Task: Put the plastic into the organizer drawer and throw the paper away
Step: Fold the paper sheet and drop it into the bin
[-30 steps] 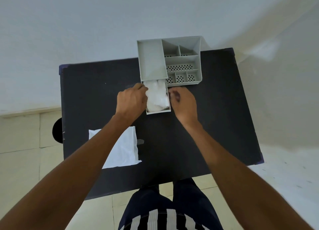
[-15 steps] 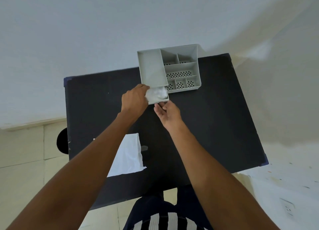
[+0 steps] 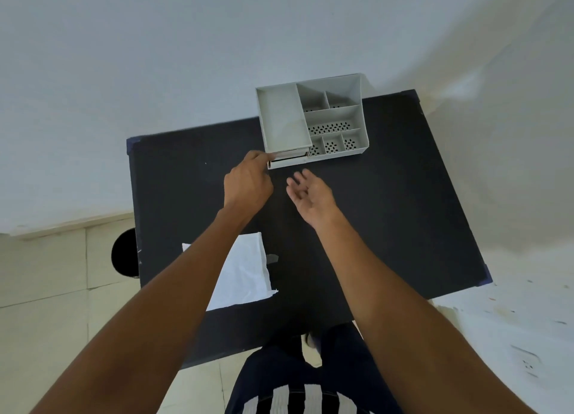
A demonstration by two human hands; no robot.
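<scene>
A grey organizer (image 3: 335, 115) with several compartments stands at the far edge of the black table (image 3: 388, 202). Its drawer (image 3: 287, 162) on the left side is pushed almost fully in, only the front lip showing. The plastic is hidden inside it. My left hand (image 3: 248, 182) has its fingertips at the drawer's left front corner, fingers curled. My right hand (image 3: 310, 193) hovers just in front of the drawer, palm up, fingers apart, holding nothing. A white sheet of paper (image 3: 242, 274) lies flat on the near left of the table, partly under my left forearm.
A dark round bin (image 3: 124, 252) sits on the floor just off the table's left edge. A white wall lies behind the organizer. Tiled floor shows to the left and right. My striped shirt is at the bottom.
The drawer, open with white plastic in it a second ago, has slid almost shut. My right hand has come off its front and drawn back, opening palm up.
</scene>
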